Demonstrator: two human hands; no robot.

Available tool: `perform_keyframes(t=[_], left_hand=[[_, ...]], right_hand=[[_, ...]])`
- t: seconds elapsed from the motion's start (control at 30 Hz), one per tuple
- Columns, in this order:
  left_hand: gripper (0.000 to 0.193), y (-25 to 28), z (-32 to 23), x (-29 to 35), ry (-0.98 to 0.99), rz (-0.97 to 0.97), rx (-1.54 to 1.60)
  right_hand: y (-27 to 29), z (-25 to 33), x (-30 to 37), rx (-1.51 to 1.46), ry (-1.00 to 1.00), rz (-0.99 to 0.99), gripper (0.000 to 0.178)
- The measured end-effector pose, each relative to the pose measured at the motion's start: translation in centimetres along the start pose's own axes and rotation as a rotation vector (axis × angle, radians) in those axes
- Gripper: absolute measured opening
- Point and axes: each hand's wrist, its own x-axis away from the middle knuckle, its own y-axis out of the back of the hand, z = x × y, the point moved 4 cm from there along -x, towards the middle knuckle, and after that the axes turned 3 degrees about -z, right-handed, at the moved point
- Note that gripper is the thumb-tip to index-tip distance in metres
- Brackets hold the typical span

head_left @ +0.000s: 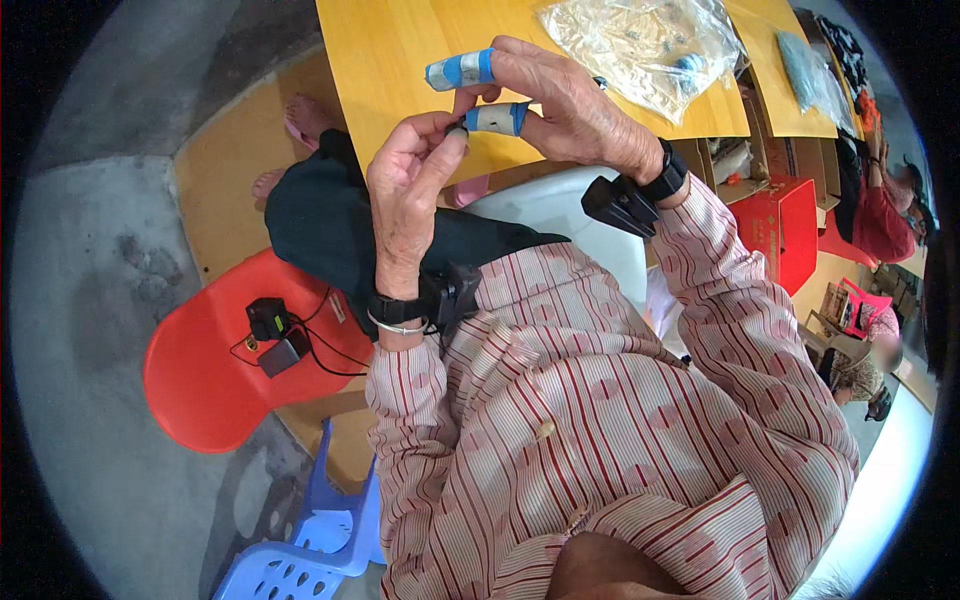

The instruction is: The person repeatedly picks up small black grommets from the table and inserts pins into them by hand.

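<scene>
Above the near edge of the yellow table [375,60], my two hands meet at the fingertips. My left hand [408,190] pinches a small dark piece [458,128] between thumb and forefinger; most of it is hidden, so its kind does not show. Blue and white tape wraps the thumb and forefinger of my right hand [575,110]. That thumb's tip touches the dark piece, while the taped forefinger reaches out above it and the other fingers curl behind. Beyond my right hand lies a clear plastic bag [640,50] with small dark pieces in it.
On my left, a red plastic seat [200,370] carries black devices [275,335] with cables. Behind it stands a blue plastic chair [290,570]. A red box [780,230] and cardboard boxes [815,165] are at the right. Other people [880,215] sit farther right.
</scene>
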Motion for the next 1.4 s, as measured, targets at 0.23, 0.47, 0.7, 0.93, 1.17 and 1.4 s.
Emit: perform_keyframes(t=[0.23, 0.47, 0.7, 0.93, 1.17, 1.4], left_hand=[[0.025, -1.3, -0.9, 0.7, 0.018, -0.041, 0.193], [0.027, -2.5, -1.8, 1.3, 0.042, -0.013, 0.336], [0.026, -3.3, -1.8, 1.3, 0.074, 0.014, 0.334], [0.022, -3.7, -2.1, 1.6, -0.011, -0.018, 0.140], [0.021, -3.6, -2.4, 1.8, -0.044, -0.046, -0.123], [0.020, -3.0, -2.1, 1.8, -0.038, -0.048, -0.197]], right_hand=[[1.7, 0.6, 0.7, -0.044, -0.106, -0.068, 0.037], [2.1, 0.3, 2.4, -0.428, -0.330, -0.243, 0.037], [2.0, 0.8, 1.7, -0.529, -0.275, -0.143, 0.035], [2.1, 0.6, 2.4, -0.531, -0.353, -0.088, 0.035], [2.1, 0.5, 2.0, -0.384, -0.309, -0.035, 0.034], [2.1, 0.8, 1.5, -0.185, -0.152, -0.008, 0.032]])
